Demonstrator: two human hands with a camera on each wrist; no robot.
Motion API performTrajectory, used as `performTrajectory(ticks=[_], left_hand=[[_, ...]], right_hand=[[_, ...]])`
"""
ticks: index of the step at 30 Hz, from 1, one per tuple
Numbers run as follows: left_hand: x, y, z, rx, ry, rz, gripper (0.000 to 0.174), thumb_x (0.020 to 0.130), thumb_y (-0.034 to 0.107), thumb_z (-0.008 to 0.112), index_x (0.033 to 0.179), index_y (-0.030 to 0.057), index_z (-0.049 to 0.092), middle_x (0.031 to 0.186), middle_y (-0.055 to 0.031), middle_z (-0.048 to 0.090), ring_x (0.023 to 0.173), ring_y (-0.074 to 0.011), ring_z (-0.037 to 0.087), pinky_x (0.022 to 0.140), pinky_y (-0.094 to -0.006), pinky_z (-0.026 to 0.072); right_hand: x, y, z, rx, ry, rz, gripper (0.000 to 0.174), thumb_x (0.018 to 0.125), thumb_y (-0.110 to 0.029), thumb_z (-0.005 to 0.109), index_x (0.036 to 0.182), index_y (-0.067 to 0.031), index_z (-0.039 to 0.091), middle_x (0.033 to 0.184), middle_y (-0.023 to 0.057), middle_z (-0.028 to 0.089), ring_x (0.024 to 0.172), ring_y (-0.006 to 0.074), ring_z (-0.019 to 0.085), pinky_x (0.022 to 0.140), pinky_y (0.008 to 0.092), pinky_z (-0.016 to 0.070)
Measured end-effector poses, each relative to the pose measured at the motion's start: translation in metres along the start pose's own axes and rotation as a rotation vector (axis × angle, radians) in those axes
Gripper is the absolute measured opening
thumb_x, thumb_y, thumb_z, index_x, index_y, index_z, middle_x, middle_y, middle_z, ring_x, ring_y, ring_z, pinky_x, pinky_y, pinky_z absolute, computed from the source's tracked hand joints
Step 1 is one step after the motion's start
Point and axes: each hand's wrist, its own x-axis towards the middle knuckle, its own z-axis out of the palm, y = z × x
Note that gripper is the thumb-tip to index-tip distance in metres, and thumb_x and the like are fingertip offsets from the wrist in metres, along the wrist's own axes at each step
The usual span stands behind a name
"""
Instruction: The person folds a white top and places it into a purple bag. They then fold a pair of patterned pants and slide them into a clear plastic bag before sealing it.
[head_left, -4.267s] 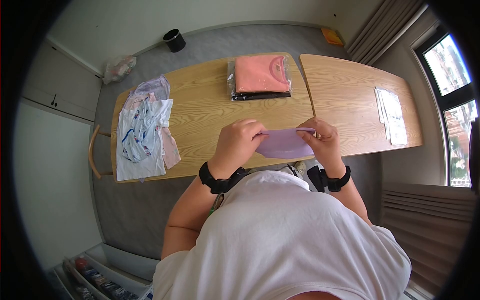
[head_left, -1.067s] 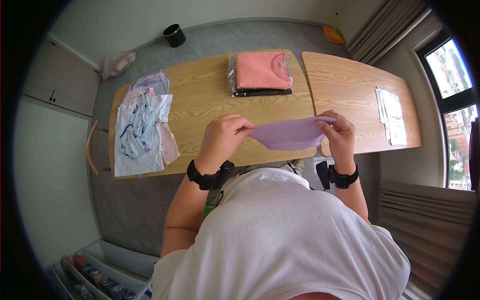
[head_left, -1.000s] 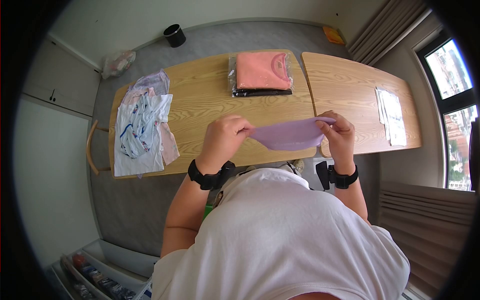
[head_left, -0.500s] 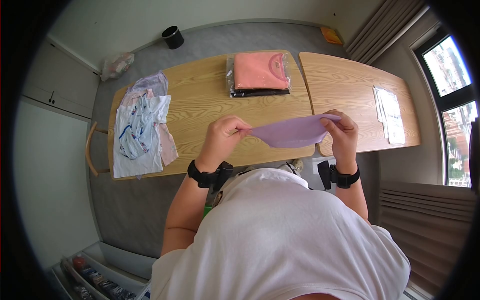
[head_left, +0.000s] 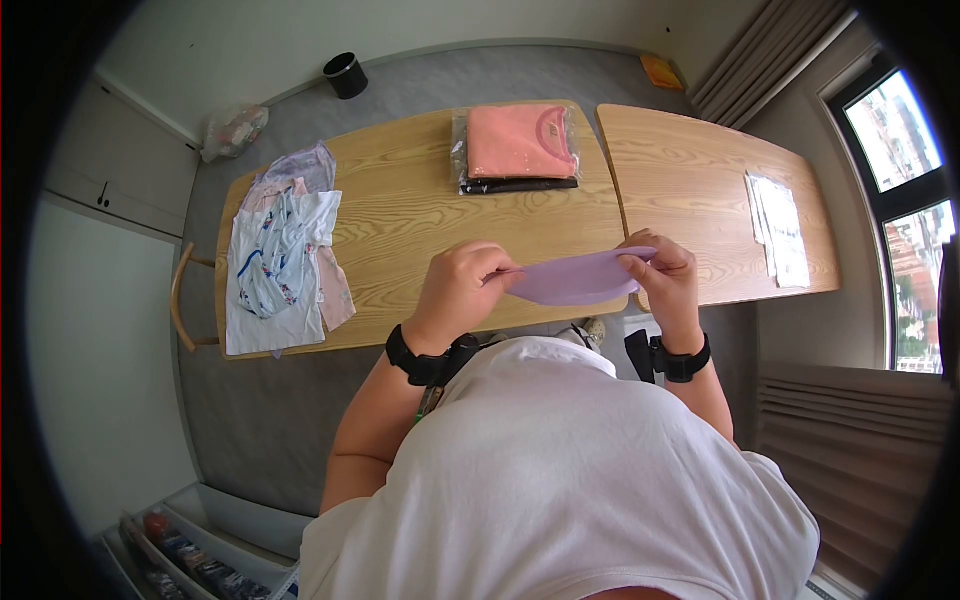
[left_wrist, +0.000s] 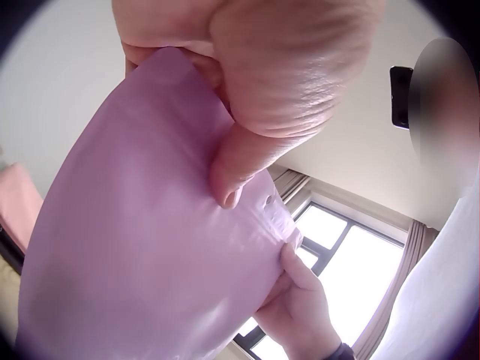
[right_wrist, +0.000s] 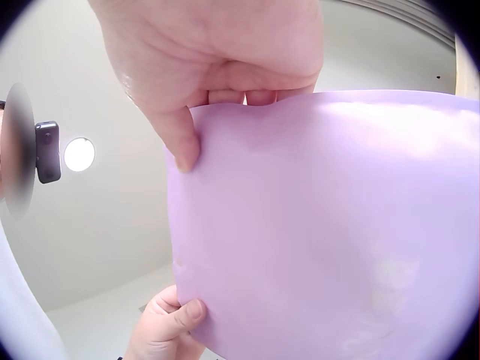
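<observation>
A smooth purple plastic bag (head_left: 575, 279) is held up in front of the body, above the near edge of the table. My left hand (head_left: 460, 292) pinches one end of its top edge, and my right hand (head_left: 668, 284) pinches the other. In the left wrist view the bag (left_wrist: 142, 225) hangs as a broad sheet under the left thumb, with a small hole near its edge. The right wrist view has the right thumb (right_wrist: 186, 146) lying on the near face of the bag, the other fingers behind it.
A folded pink shirt (head_left: 515, 140) in clear wrapping lies on a dark packet at the table's back. Loose clothes (head_left: 285, 255) are heaped at the left end. White sheets (head_left: 780, 230) lie on the right-hand table (head_left: 700, 180), across a narrow gap.
Over the last half second both hands have come closer together and lower, so the bag is less stretched. Earlier, they had moved apart and raised it. Both hands keep their hold.
</observation>
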Motion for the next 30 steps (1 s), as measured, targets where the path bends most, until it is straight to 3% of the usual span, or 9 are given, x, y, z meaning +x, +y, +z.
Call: performTrajectory(ticks=[13, 15, 19, 25, 27, 30], left_hand=[[0.007, 0.007, 0.005, 0.045, -0.036, -0.026, 0.013, 0.070, -0.001, 0.071, 0.079, -0.0019, 0.061, 0.073, -0.0108, 0.061, 0.064, -0.0228, 0.060, 0.059, -0.0302, 0.0483], [0.008, 0.006, 0.008, -0.051, 0.056, -0.026, 0.013, 0.070, -0.001, 0.071, 0.077, -0.0018, 0.060, 0.070, -0.0109, 0.059, 0.062, -0.0230, 0.059, 0.056, -0.0315, 0.0460], [0.007, 0.001, 0.003, -0.087, 0.067, -0.069, 0.012, 0.070, -0.002, 0.071, 0.076, -0.0014, 0.061, 0.070, -0.0107, 0.059, 0.060, -0.0232, 0.058, 0.054, -0.0316, 0.0445], [0.005, -0.007, 0.002, 0.046, 0.013, -0.073, 0.011, 0.069, -0.001, 0.070, 0.078, 0.0005, 0.063, 0.072, -0.0100, 0.061, 0.065, -0.0242, 0.059, 0.057, -0.0310, 0.0470], [0.008, -0.007, 0.002, 0.104, 0.040, 0.089, 0.010, 0.069, 0.002, 0.070, 0.077, 0.0017, 0.063, 0.072, -0.0088, 0.061, 0.066, -0.0255, 0.059, 0.057, -0.0331, 0.0472], [0.011, 0.002, 0.006, 0.087, 0.040, 0.086, 0.010, 0.069, 0.006, 0.070, 0.076, 0.0032, 0.063, 0.072, -0.0072, 0.061, 0.066, -0.0262, 0.059, 0.057, -0.0342, 0.0473]], right_hand=[[0.001, 0.001, 0.000, -0.024, 0.001, 0.006, 0.007, 0.076, 0.000, 0.069, 0.082, 0.0011, 0.066, 0.075, 0.0025, 0.061, 0.071, 0.0091, 0.054, 0.064, 0.0218, 0.0417], [0.001, 0.000, 0.000, -0.030, 0.013, 0.009, 0.007, 0.076, 0.000, 0.069, 0.082, 0.0008, 0.066, 0.075, 0.0024, 0.061, 0.071, 0.0092, 0.054, 0.064, 0.0218, 0.0416], [0.000, 0.003, -0.005, 0.073, 0.047, 0.062, 0.007, 0.077, 0.001, 0.069, 0.082, 0.0013, 0.065, 0.076, 0.0019, 0.061, 0.071, 0.0091, 0.053, 0.065, 0.0218, 0.0414], [0.001, 0.004, -0.004, 0.074, 0.018, 0.042, 0.006, 0.078, 0.002, 0.067, 0.083, 0.0031, 0.063, 0.077, 0.0030, 0.060, 0.072, 0.0097, 0.053, 0.065, 0.0222, 0.0405], [0.001, 0.005, -0.005, 0.067, 0.046, 0.056, 0.006, 0.078, 0.003, 0.066, 0.082, 0.0035, 0.063, 0.078, 0.0038, 0.061, 0.073, 0.0102, 0.053, 0.066, 0.0222, 0.0402], [0.001, 0.008, -0.004, 0.041, -0.044, 0.058, 0.008, 0.077, 0.002, 0.067, 0.084, 0.0043, 0.062, 0.082, 0.0050, 0.061, 0.075, 0.0106, 0.053, 0.067, 0.0227, 0.0404]])
